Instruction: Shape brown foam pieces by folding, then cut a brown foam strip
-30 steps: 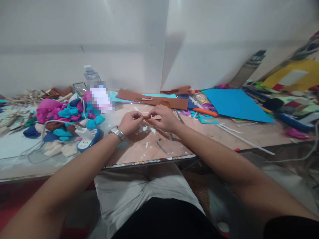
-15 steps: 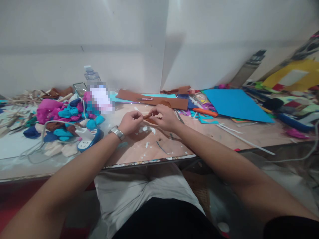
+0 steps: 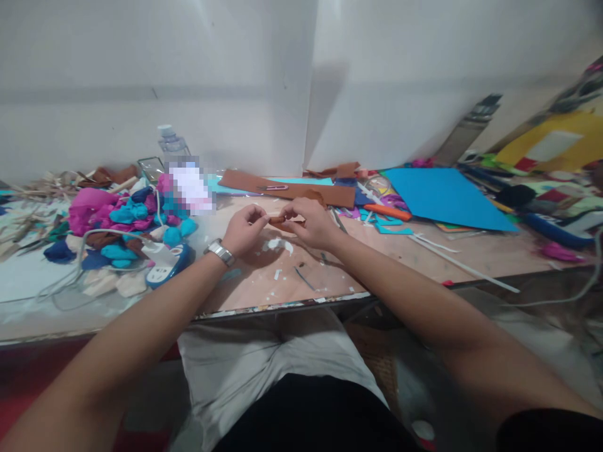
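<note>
A small brown strip (image 3: 277, 220) is stretched between both hands, just above the wooden tabletop (image 3: 257, 282). Its left end is pinched by my left hand (image 3: 244, 230), which has a metal watch at the wrist. The fingers of my right hand (image 3: 311, 223) close on the strip's other end and cover part of it. Beyond the hands lies a long brown sheet (image 3: 325, 193) with a pink cutter (image 3: 273, 188) on top.
Pink and blue crumpled pieces (image 3: 94, 207) and a power strip (image 3: 162, 270) are at the left, near a bottle (image 3: 173, 144) and a lit phone (image 3: 191, 188). At the right lie a blue sheet (image 3: 447, 198), an orange tool (image 3: 387, 212) and white strips (image 3: 471, 267).
The strip is now straighter and more level between my fingers. My left hand has risen slightly, and my right hand's fingers have shifted a little on the strip.
</note>
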The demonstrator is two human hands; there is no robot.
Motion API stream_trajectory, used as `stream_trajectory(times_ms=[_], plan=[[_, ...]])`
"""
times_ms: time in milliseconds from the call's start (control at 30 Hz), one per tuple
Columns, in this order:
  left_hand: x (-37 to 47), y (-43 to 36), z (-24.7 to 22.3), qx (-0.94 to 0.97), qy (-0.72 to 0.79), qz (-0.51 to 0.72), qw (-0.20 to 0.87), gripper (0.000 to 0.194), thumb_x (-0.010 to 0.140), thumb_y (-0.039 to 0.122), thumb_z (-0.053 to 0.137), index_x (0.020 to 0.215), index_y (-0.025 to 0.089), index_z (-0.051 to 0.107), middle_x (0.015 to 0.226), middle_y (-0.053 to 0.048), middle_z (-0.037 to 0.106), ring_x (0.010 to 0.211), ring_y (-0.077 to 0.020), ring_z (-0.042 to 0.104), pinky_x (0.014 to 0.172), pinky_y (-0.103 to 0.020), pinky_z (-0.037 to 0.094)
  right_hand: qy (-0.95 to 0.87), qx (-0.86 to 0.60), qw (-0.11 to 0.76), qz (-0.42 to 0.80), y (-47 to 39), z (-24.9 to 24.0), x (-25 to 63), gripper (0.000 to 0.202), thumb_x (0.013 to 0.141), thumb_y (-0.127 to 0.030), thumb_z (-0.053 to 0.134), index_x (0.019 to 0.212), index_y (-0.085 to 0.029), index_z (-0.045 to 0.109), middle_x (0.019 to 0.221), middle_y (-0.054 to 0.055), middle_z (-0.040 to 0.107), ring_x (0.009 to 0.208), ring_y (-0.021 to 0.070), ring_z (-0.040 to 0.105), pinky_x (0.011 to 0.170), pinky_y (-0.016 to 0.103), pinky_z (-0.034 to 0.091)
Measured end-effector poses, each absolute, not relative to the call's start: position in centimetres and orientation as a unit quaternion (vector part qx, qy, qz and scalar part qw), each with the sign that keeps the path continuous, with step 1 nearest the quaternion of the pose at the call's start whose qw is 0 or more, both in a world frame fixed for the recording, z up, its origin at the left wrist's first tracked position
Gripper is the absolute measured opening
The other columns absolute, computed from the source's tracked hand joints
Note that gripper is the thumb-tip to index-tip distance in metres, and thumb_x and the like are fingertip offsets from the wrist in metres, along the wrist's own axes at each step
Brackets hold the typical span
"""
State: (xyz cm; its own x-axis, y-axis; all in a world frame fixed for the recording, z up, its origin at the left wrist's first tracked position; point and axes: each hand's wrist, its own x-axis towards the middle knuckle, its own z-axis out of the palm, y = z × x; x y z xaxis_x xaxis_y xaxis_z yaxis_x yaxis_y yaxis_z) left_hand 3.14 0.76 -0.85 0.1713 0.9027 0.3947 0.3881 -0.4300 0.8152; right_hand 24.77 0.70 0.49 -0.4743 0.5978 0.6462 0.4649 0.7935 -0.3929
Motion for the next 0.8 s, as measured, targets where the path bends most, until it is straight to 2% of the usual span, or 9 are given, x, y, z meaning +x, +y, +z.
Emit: stream_trajectory(times_ms=[333, 567, 700, 767, 800], plan=[[3.23, 0.87, -1.07, 0.708, 0.475, 0.429, 0.298, 0.020, 0.083, 0.034, 0.060, 0.071, 0.019, 0.056, 0.066, 0.002, 0.053, 0.065, -0.0135, 0.047, 0.062, -0.027, 0.036, -0.856, -0.327, 0.392, 0.077, 0.10, 0.52, 24.61, 0.014, 0.097, -0.035, 0.063, 0.097, -0.022, 0.069, 0.096, 0.005, 0.074, 0.096, 0.0218, 0.065, 0.095, 0.039, 0.035], [3.14, 1.16, -1.34, 0.660, 0.490, 0.434, 0.369, 0.020, 0.084, 0.034, 0.061, 0.073, 0.020, 0.054, 0.064, 0.002, 0.052, 0.058, -0.0127, 0.046, 0.056, -0.026, 0.036, -0.850, -0.325, 0.406, 0.087, 0.67, 0.29, 24.78, 0.012, 0.094, -0.032, 0.065, 0.094, -0.021, 0.068, 0.095, 0.006, 0.074, 0.090, 0.0216, 0.065, 0.087, 0.037, 0.040], [3.05, 1.17, -1.35, 0.645, 0.477, 0.434, 0.411, 0.024, 0.087, 0.038, 0.061, 0.073, 0.018, 0.059, 0.070, -0.002, 0.058, 0.062, -0.0132, 0.052, 0.057, -0.025, 0.041, -0.840, -0.335, 0.418, 0.090, 0.79, 0.37, 24.86, 0.010, 0.092, -0.030, 0.067, 0.094, -0.020, 0.068, 0.094, 0.005, 0.074, 0.087, 0.0211, 0.065, 0.084, 0.036, 0.042], [3.11, 0.95, -1.27, 0.666, 0.455, 0.418, 0.418, 0.023, 0.088, 0.040, 0.063, 0.082, 0.017, 0.065, 0.077, -0.003, 0.063, 0.062, -0.0124, 0.054, 0.056, -0.024, 0.041, -0.836, -0.339, 0.421, 0.093, 0.74, 0.46, 24.89, 0.009, 0.091, -0.028, 0.066, 0.095, -0.020, 0.069, 0.093, 0.005, 0.074, 0.086, 0.0211, 0.065, 0.082, 0.035, 0.043], [3.16, 0.79, -1.24, 0.674, 0.441, 0.410, 0.429, 0.023, 0.087, 0.040, 0.065, 0.093, 0.018, 0.067, 0.080, -0.003, 0.065, 0.059, -0.0116, 0.054, 0.053, -0.024, 0.041, -0.836, -0.340, 0.420, 0.095, 0.72, 0.50, 24.90, 0.009, 0.091, -0.027, 0.066, 0.096, -0.020, 0.069, 0.093, 0.005, 0.074, 0.086, 0.0212, 0.065, 0.082, 0.035, 0.044]])
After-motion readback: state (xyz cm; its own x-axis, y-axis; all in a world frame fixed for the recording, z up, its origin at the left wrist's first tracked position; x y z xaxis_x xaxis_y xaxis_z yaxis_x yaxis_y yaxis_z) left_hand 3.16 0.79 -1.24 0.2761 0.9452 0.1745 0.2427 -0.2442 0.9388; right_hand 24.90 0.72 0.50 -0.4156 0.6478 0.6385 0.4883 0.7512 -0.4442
